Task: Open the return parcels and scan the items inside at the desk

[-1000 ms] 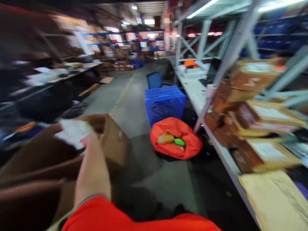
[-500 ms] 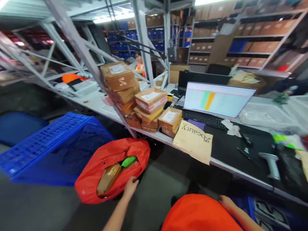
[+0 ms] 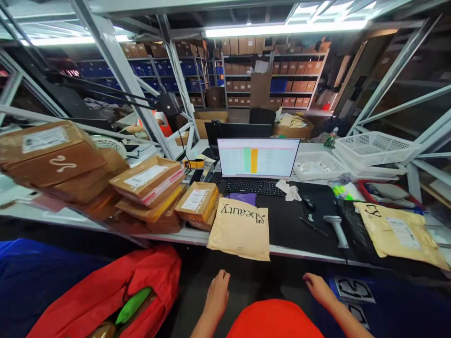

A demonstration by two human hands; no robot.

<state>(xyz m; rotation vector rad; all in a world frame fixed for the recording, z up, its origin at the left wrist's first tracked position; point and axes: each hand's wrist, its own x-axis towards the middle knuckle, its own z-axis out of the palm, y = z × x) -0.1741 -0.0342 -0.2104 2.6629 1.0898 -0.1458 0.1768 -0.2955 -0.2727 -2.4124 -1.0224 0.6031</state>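
Your left fingers lie loosely together, slightly curled, with nothing in them. Your left hand hangs in the air below the near edge of the desk. Your right fingers are just as slack and just as empty, and your right hand sits level with the left, well apart from it, also under the desk edge. Neither hand touches anything.

The nearest thing is the mailer, just beyond your left hand. It lies on the desk with its near end hanging over the edge (the word "beauty" is printed on it, upside down to you). Its right side rests on the black mat.

On the mat, a scanner lies beyond your right hand, with a mouse farther back. The keyboard and the lit monitor stand behind the mailer. Left of the mailer is a leaning stack of boxes, the nearest box touching or almost touching the mailer's far left corner. A second mailer lies at the right end of the desk, with white baskets behind it.

On the floor to your near left a red bag gapes open, showing a green packet inside.
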